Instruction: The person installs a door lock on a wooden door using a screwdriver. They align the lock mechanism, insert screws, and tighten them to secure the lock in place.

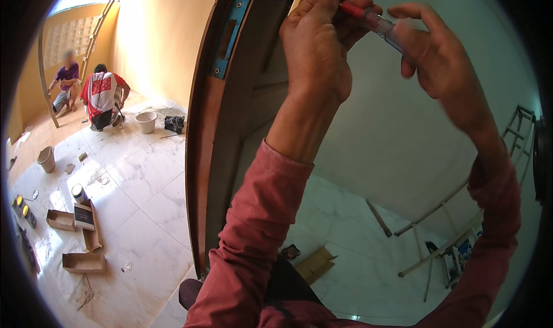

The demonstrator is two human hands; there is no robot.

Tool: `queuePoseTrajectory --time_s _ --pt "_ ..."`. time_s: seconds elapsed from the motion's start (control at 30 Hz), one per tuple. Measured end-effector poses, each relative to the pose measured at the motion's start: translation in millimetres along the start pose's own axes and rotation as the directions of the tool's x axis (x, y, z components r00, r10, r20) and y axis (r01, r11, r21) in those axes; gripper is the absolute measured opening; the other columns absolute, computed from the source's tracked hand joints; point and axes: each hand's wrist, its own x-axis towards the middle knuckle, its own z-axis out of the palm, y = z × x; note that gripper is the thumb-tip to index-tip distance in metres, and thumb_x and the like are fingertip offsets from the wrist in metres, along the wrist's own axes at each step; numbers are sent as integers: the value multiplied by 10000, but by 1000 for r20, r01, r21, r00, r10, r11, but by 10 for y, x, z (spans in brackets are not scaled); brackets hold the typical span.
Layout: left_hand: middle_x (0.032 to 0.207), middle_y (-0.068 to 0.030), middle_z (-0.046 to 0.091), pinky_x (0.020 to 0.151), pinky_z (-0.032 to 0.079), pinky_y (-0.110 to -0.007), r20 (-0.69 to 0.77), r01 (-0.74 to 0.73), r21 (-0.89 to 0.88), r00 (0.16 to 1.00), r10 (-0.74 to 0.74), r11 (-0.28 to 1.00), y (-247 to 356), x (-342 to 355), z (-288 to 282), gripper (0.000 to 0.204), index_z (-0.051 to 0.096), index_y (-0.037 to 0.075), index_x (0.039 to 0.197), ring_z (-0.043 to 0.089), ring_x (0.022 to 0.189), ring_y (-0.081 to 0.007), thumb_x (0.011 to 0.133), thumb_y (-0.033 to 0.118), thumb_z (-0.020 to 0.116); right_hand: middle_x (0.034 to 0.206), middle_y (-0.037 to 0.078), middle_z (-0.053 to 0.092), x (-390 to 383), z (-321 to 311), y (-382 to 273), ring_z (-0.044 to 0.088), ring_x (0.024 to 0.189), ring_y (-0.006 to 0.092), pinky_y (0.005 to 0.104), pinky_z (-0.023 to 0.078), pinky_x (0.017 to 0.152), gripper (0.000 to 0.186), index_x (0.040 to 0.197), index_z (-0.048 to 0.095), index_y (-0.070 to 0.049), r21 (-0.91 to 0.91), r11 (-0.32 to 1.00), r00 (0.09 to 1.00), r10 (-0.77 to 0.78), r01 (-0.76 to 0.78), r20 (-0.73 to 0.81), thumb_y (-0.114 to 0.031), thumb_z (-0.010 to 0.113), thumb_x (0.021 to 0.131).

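Observation:
High up by the door's edge, a screwdriver (377, 23) with a red and clear handle lies slantwise, its metal shaft pointing left to the dark door (245, 97). My left hand (315, 57) is closed around its front part, with the fingers partly hidden behind it. At the rear end of the handle is my right hand (440, 63), blurred, its thumb side against the handle and one finger held away from it. A blue metal plate (233, 31) with screws runs along the door's edge. Whatever the screwdriver's tip meets is too dark to make out.
Two people (103, 97) crouch at the far left near a pale bucket (146, 121). Open cardboard boxes (84, 263) and several cans (79, 193) sit on the tiled floor. A ladder (521, 126) and wooden poles (432, 218) occupy the right side.

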Motion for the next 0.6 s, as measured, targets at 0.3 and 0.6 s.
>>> queuePoseTrajectory --time_s 0.3,0.6 --pt "1069 -171 695 948 553 -426 37 -60 -29 997 61 998 -46 32 -62 284 583 -16 1106 693 996 -286 1058 264 563 718 19 545 225 -139 -187 558 593 90 294 440 503 304 1289 633 -99 540 760 910 161 -361 382 -243 634 1021" --pt "1031 -169 707 934 555 -425 32 -72 -45 997 74 996 -32 -9 52 264 579 -20 1114 696 985 -289 1073 237 533 631 -16 506 221 32 -150 403 425 63 222 339 411 322 1294 634 -127 -592 660 804 -594 461 -36 -318 593 1038"
